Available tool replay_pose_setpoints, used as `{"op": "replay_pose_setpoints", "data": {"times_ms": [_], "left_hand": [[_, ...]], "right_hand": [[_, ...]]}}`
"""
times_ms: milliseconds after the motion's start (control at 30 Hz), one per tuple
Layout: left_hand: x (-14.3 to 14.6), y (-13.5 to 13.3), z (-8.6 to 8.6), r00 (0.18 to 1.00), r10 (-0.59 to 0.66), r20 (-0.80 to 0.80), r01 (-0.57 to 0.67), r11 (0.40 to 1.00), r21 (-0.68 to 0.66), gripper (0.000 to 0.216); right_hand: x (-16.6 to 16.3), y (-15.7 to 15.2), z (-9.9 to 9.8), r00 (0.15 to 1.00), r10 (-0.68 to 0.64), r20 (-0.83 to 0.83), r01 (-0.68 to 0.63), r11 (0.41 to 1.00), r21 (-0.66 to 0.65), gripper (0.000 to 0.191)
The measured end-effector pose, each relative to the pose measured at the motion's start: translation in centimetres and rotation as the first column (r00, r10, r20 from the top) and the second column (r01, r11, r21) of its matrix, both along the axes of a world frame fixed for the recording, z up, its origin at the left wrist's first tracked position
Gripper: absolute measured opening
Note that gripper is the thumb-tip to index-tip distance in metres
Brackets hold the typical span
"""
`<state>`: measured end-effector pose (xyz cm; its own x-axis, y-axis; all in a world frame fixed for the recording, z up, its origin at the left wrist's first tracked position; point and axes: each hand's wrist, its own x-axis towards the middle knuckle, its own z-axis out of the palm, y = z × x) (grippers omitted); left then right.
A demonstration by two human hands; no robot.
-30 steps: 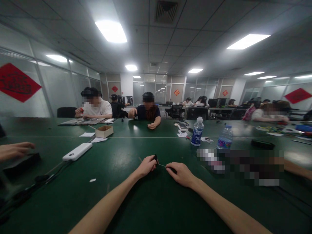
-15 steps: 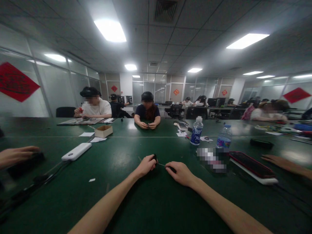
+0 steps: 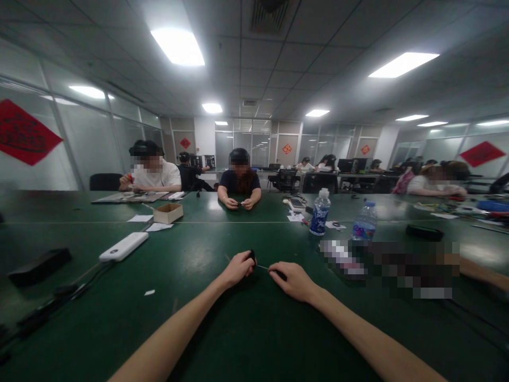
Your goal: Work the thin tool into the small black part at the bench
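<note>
My left hand (image 3: 238, 269) is closed around a small black part (image 3: 252, 255), most of it hidden by the fingers. My right hand (image 3: 295, 280) grips the dark handle of a thin screwdriver (image 3: 262, 267). The metal shaft points left and reaches the black part; where its tip sits I cannot make out. Both hands are low over the green table (image 3: 222, 329), close together, with forearms coming in from the near edge.
At left are a white power bank (image 3: 124, 247), a black box (image 3: 40, 267) and cables. Farther off stands a small cardboard box (image 3: 168, 213). Two bottles, a blue-labelled one (image 3: 319, 212) and a clear one (image 3: 364, 222), stand at right. A co-worker (image 3: 239, 178) sits opposite.
My hands hold nearly the same pose. A neighbour's hand at left has gone from the black box. At right, another person's hand has moved left toward the phone, where the picture is blurred.
</note>
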<state>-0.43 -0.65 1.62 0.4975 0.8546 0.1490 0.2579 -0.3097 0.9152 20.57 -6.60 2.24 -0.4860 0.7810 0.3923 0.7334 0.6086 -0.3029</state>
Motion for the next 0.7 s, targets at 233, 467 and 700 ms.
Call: {"op": "replay_pose_setpoints", "data": {"times_ms": [233, 467, 700], "left_hand": [[-0.05, -0.02, 0.04, 1.000, -0.003, -0.004, 0.003, 1.000, -0.005, 0.014], [0.01, 0.13, -0.12, 1.000, 0.004, -0.002, -0.004, 1.000, 0.016, 0.015], [0.02, 0.04, 0.03, 1.000, 0.006, -0.005, -0.006, 1.000, -0.003, 0.014]], "right_hand": [[-0.05, -0.09, 0.13, 1.000, 0.002, 0.000, -0.002, 1.000, -0.002, 0.028], [-0.04, -0.05, 0.12, 1.000, -0.001, -0.003, 0.001, 1.000, -0.009, 0.028], [-0.11, -0.05, 0.03, 1.000, -0.009, -0.001, 0.009, 1.000, 0.006, 0.029]]}}
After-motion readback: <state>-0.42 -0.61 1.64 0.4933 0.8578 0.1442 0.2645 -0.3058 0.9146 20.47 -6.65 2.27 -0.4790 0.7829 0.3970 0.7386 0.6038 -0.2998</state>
